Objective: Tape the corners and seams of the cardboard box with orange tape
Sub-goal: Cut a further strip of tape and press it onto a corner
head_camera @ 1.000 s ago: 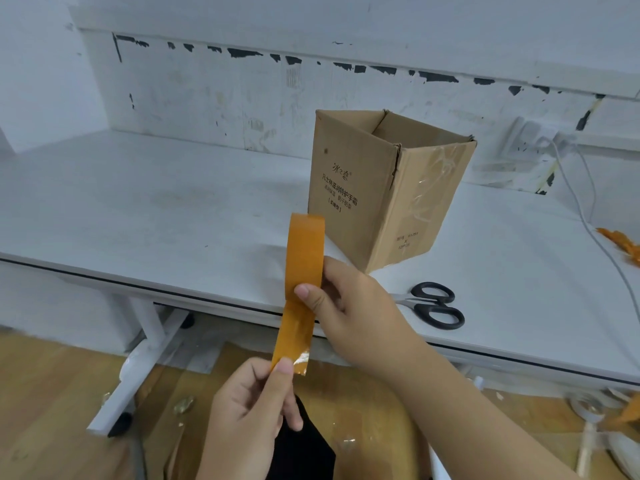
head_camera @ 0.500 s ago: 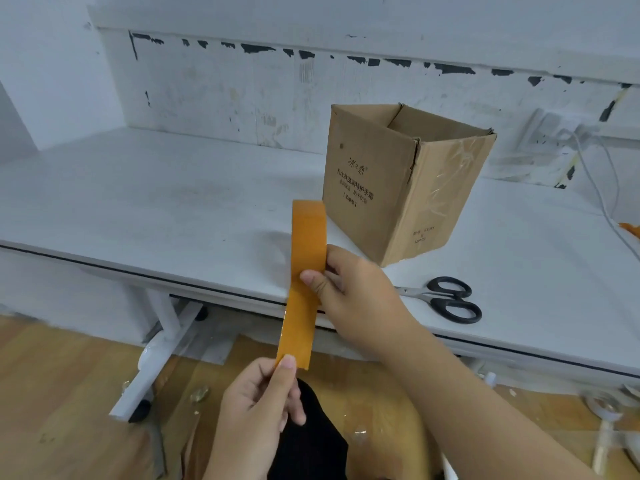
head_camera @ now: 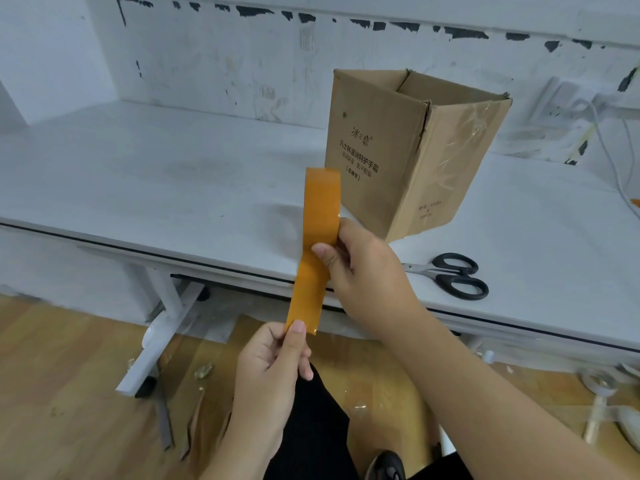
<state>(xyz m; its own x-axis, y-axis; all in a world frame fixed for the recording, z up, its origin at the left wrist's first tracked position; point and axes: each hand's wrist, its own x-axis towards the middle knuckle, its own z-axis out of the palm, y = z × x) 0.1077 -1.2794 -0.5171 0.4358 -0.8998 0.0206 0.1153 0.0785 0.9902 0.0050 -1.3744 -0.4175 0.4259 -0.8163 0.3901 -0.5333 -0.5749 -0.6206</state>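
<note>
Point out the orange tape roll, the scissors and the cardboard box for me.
orange tape roll [head_camera: 322,199], head view, on the roll's outer face above the thumb.
scissors [head_camera: 457,276], head view, on the black handle loops.
cardboard box [head_camera: 367,143], head view, on the printed front face.

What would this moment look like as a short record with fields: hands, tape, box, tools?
left hand: pinches the free end of the tape strip
right hand: grips the orange tape roll, held edge-on
tape strip: pulled down from the roll, uncut
cardboard box: upright on the white table, top open, no orange tape seen on it
scissors: lying on the table right of the right hand, untouched
</note>
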